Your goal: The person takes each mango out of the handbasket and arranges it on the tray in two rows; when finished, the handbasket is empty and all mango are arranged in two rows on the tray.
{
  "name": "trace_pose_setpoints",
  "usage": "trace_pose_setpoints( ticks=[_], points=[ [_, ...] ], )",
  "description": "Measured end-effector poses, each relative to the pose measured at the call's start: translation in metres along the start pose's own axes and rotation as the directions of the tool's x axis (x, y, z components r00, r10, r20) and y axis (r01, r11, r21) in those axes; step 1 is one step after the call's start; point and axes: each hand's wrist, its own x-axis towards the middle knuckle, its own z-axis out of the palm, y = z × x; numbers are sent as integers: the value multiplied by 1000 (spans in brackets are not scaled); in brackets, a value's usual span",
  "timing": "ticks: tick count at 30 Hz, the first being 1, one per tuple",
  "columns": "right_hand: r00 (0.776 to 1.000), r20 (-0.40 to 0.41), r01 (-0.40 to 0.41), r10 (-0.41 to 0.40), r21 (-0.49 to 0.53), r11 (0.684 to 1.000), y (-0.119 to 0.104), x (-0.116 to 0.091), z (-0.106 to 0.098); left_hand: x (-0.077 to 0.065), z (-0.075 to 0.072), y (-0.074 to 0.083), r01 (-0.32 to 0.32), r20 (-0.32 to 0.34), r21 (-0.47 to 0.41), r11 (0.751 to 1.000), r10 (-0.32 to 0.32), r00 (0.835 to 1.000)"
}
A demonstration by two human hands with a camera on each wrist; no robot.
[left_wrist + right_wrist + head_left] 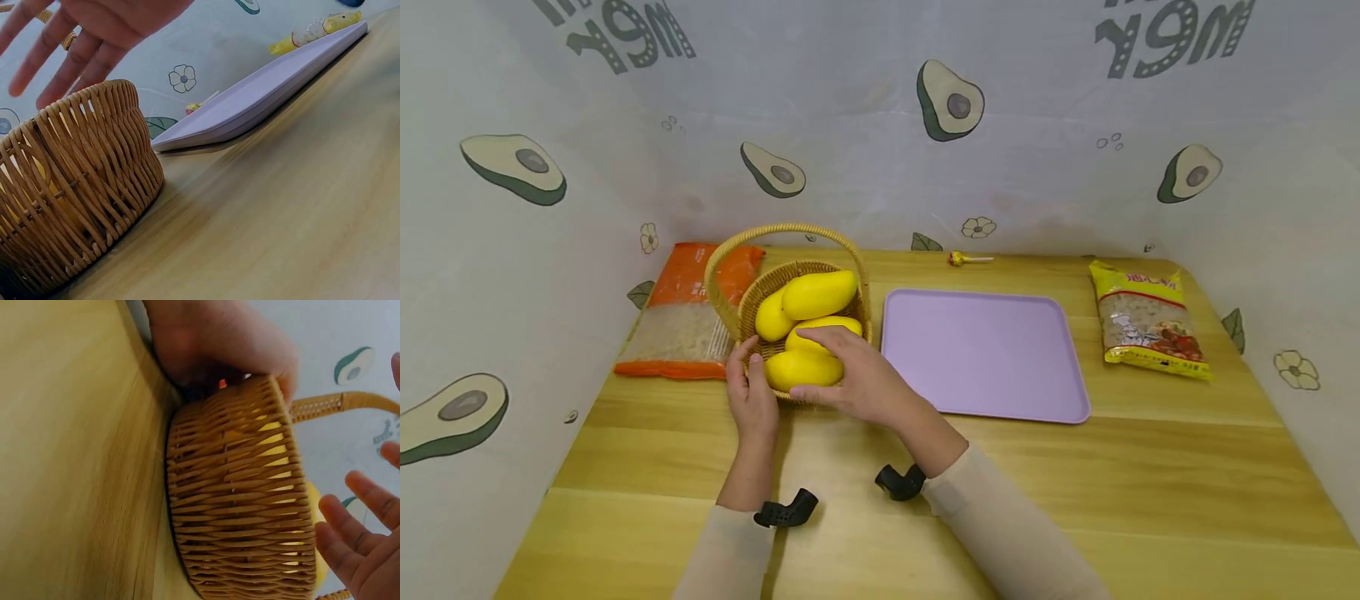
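Observation:
A woven wicker basket (800,267) with a tall arched handle holds several yellow mangoes (818,295). At its near left side my left hand (752,404) grips the rim; in the right wrist view this left hand (219,340) is on the basket wall (244,506), its fingers partly hidden behind the weave. From the right, my right hand (872,379) reaches over the nearest mangoes with thumb and fingers apart. The left wrist view shows that right hand (109,34) above the basket's rim (94,90), its fingers spread and extended.
Right of the basket lies a lilac tray (985,354). An orange-ended bag of grains (673,325) lies partly behind the basket on the left. A yellow food packet (1150,321) lies far right, and a lollipop (958,259) near the table's back edge, below a patterned curtain (857,150).

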Motion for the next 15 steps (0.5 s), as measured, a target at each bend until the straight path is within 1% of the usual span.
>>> trace_pose_setpoints(
  ticks=[2, 6, 12, 15],
  points=[
    [1000, 9, 3, -3, -17, 1000, 2, 7, 1, 1, 0, 0, -3, 4, 0, 1000, 3, 1000],
    [999, 35, 14, -11, -85, 996, 6, 16, 5, 2, 0, -1, -8, 2, 3, 1000, 8, 1000],
    [998, 69, 3, 7, -143, 990, 8, 22, 8, 2, 0, 0, -8, -3, 2, 1000, 8, 1000],
    [996, 89, 1, 12, -151, 989, 8, 25, 10, 1, 0, 1, -1, 0, 6, 1000, 1, 1000]
  ],
)
